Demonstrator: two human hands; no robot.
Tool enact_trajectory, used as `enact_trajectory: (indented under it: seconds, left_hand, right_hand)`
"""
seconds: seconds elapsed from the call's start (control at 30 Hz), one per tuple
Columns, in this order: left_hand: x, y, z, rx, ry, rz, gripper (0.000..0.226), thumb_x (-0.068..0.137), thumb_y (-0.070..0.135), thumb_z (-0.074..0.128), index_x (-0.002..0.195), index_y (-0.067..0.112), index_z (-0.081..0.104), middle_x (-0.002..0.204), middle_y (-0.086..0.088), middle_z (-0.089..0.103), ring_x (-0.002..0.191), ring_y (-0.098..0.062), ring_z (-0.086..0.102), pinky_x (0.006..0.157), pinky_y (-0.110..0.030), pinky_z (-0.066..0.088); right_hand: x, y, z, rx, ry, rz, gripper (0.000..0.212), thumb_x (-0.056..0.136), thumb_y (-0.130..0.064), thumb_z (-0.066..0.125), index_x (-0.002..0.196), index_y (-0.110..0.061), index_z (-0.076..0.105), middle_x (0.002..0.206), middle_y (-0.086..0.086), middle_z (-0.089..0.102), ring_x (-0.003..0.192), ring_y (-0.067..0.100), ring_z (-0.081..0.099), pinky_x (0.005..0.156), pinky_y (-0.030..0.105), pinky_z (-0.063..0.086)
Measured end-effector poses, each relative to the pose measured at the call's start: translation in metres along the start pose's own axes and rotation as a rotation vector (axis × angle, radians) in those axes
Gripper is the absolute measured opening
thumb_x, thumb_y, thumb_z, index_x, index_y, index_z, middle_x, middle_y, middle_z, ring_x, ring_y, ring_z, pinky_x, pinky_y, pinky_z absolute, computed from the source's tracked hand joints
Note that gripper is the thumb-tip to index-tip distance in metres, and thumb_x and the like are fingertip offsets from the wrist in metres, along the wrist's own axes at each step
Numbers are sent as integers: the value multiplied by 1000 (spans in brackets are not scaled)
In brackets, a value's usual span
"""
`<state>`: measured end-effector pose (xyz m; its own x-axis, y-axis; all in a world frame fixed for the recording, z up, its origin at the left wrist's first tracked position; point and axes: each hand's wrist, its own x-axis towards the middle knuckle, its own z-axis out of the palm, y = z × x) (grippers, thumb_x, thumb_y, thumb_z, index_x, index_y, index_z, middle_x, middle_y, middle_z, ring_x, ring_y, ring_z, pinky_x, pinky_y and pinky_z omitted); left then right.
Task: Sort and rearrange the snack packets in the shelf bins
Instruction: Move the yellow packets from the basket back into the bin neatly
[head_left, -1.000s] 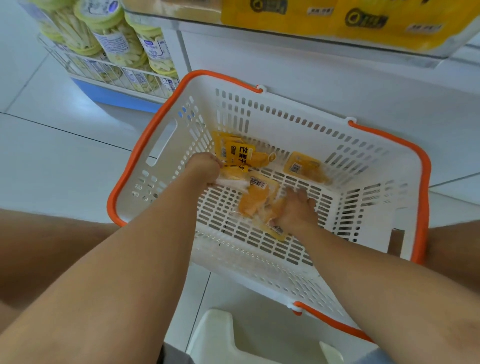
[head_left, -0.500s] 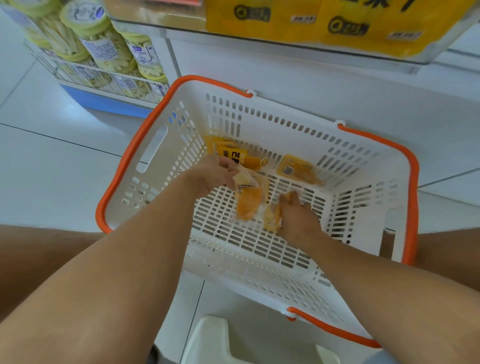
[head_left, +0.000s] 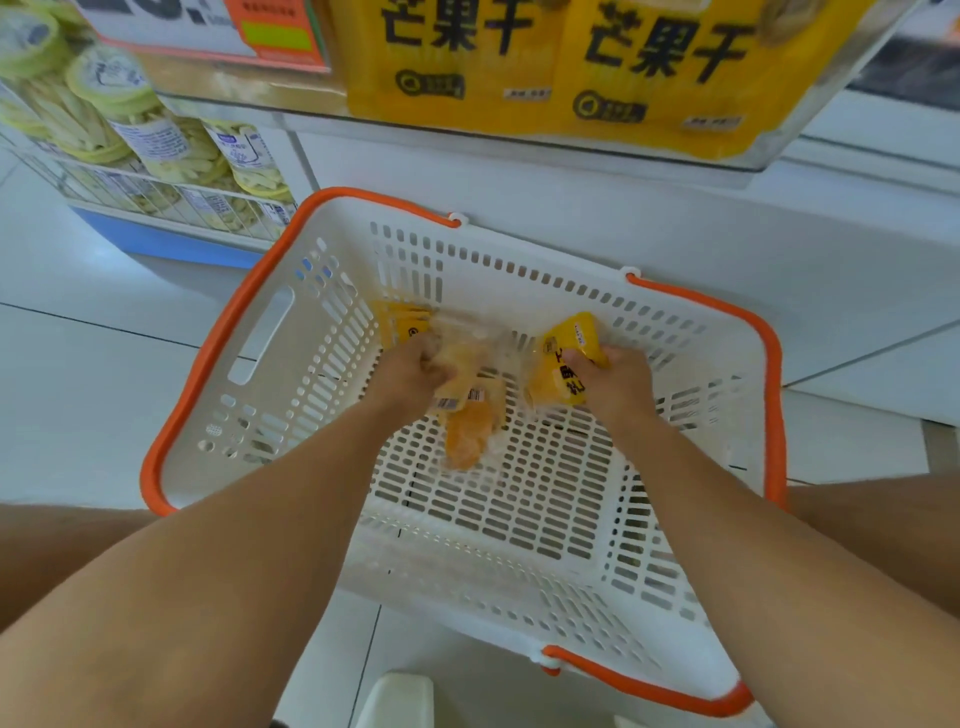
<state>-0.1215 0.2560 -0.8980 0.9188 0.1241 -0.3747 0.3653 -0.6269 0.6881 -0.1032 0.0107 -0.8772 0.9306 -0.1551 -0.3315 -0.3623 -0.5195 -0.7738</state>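
Both hands reach into the white basket (head_left: 270, 415) at centre frame, evidently gathering its last contents for the shelf bin (head_left: 545, 78) of matching yellow bags along the top edge. The left hand (head_left: 410, 371) has its fingers curled round a bunch of clear mango packets (head_left: 467, 415); the right hand (head_left: 618, 382) pinches a yellow packet (head_left: 563, 364) just beside them. One more packet (head_left: 402, 325) lies against the far wall.

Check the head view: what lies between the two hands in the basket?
Head view: between the left hand and right hand lie clear-wrapped mango packets on the basket floor.
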Motion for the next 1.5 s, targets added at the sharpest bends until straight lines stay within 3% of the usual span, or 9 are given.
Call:
enact_trajectory:
  seconds: [0.1, 0.37, 0.67, 0.87, 1.07, 1.13, 1.23, 1.3, 1.5]
  left_hand:
    - [2, -2, -9, -303, -77, -254, 40, 89, 32, 73, 120, 9, 62, 104, -3, 71, 88, -21, 70, 76, -38, 58]
    - [-38, 2, -34, -911, -305, -593, 24, 99, 17, 58, 113, -2, 60, 94, -16, 76, 73, -25, 75, 55, -32, 59]
    - [-62, 33, -46, -980, -355, -518, 54, 100, 48, 45, 123, 3, 62, 99, -17, 74, 79, -32, 73, 73, -45, 60]
    - [-75, 46, -59, -921, -162, -334, 105, 60, 37, 95, 148, 18, 39, 117, -16, 71, 93, -37, 73, 75, -54, 59]
    - [-114, 85, -100, -558, -93, -157, 66, 78, 39, 75, 135, 21, 47, 131, 9, 60, 117, -8, 58, 101, -33, 47]
    - [-141, 97, -128, -478, -106, -24, 59, 87, 31, 69, 137, 18, 42, 135, -2, 59, 107, 5, 61, 90, -17, 50]
    - [-184, 118, -173, -497, -189, 160, 50, 95, 12, 64, 136, 6, 36, 125, -18, 63, 110, -18, 66, 95, -41, 54]
    - [-211, 148, -207, -510, -185, 344, 46, 93, 4, 66, 134, 13, 45, 123, -12, 66, 114, -27, 64, 96, -45, 53]
    - [-212, 265, -298, -367, 51, 765, 20, 88, 9, 67, 102, 10, 53, 79, 9, 69, 74, -6, 67, 65, -18, 52]
  right_hand:
    - [5, -24, -19, 266, -141, 165, 5, 89, -23, 75, 89, -19, 74, 91, 7, 76, 86, 25, 75, 78, 45, 62]
    - [-12, -41, -16, 755, -306, 501, 33, 92, 0, 63, 125, -7, 62, 118, 19, 68, 99, 32, 71, 64, 41, 63]
    - [-60, -83, 31, 317, -431, 366, 46, 83, -13, 80, 124, -18, 59, 108, 4, 71, 87, 21, 72, 64, 33, 57]
    - [-76, -106, 23, 330, -503, 273, 73, 72, 2, 86, 130, -22, 48, 113, 4, 61, 96, 26, 70, 82, 48, 61]
    - [-102, -140, 0, 322, -818, 206, 71, 75, 3, 83, 135, -14, 50, 105, 5, 74, 98, 22, 73, 73, 35, 58]
    - [-115, -162, -12, 196, -901, 106, 74, 67, -6, 91, 129, -5, 51, 97, 7, 65, 90, 21, 71, 70, 33, 54]
    - [-137, -201, -32, 212, -1029, -100, 62, 66, -2, 91, 121, -3, 62, 81, 0, 63, 75, 12, 67, 66, 33, 50]
    - [-161, -235, -46, 421, -1106, -269, 62, 72, 12, 80, 126, -13, 66, 103, 5, 75, 98, 19, 71, 81, 38, 55]
    - [-180, -344, -101, 658, -590, -688, 47, 58, -13, 92, 102, -16, 76, 93, 11, 77, 87, 27, 74, 72, 38, 60]
